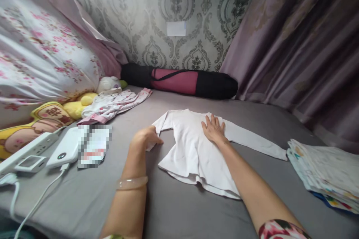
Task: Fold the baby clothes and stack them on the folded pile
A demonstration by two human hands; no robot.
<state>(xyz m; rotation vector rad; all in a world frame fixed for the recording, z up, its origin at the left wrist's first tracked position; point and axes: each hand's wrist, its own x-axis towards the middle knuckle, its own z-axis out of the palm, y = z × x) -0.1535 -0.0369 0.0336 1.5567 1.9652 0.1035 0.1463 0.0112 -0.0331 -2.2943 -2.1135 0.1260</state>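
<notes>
A small white long-sleeved shirt (187, 145) lies spread on a grey sheet (174, 216), its hem toward me and rippled. My left hand (146, 138) is closed on the end of the sleeve at the left, which bends down toward me. Across the upper right of the shirt, near its shoulder, my right hand (214, 129) rests flat with fingers spread. The other sleeve stretches out to the right.
At the right sits a stack of folded cloths (325, 171). On the left are a power strip (33, 149), a white power bank (68, 147) with a cable, crumpled printed clothing (114, 104) and plush toys (77, 108). A long black-and-red bag (176, 82) lies along the wall.
</notes>
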